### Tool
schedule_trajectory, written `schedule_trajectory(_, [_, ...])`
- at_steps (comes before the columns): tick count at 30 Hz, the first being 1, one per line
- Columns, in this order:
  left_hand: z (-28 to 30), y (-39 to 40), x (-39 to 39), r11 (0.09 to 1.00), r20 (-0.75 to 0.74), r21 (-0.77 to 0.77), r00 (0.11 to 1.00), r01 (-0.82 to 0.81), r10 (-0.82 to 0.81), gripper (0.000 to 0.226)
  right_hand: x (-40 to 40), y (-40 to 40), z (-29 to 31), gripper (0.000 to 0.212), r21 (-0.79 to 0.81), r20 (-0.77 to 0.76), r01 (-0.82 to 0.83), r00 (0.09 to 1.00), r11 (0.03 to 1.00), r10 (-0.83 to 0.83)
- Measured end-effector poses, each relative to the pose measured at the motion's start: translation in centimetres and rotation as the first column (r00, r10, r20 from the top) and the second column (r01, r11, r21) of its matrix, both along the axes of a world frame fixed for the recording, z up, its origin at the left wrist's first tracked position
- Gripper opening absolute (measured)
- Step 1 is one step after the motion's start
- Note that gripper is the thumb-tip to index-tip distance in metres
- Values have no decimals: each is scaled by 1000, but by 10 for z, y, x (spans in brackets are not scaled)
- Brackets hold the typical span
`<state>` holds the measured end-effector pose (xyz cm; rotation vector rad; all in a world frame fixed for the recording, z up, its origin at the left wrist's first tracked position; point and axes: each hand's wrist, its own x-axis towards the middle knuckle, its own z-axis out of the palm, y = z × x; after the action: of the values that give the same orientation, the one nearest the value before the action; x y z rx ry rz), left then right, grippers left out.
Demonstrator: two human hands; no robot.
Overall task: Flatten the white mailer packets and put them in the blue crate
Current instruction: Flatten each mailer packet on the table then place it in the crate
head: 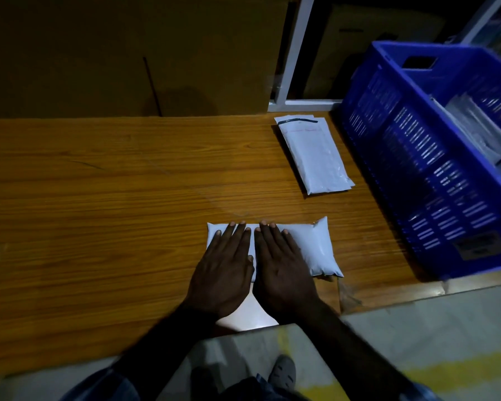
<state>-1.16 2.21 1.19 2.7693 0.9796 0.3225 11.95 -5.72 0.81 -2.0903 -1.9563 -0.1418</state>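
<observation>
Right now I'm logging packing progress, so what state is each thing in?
Left hand: flat, pressing the mailer.
Right hand: flat, pressing beside it.
Mailer packet: on the table, right end still puffed.
Stack of mailers: flat, lying beside the crate.
Blue crate: open, holding some packets.
</observation>
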Motion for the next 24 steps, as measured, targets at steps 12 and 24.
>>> schedule_trajectory(12, [8,-3,20,997,-107,77,994,2,7,56,20,5,12,57,-54,45,29,999,998,-27])
schedule_trajectory(24, [1,-1,19,997,-59,71,998,-9,14,54,23,-1,-3,53,34,-33,6,999,999,-5])
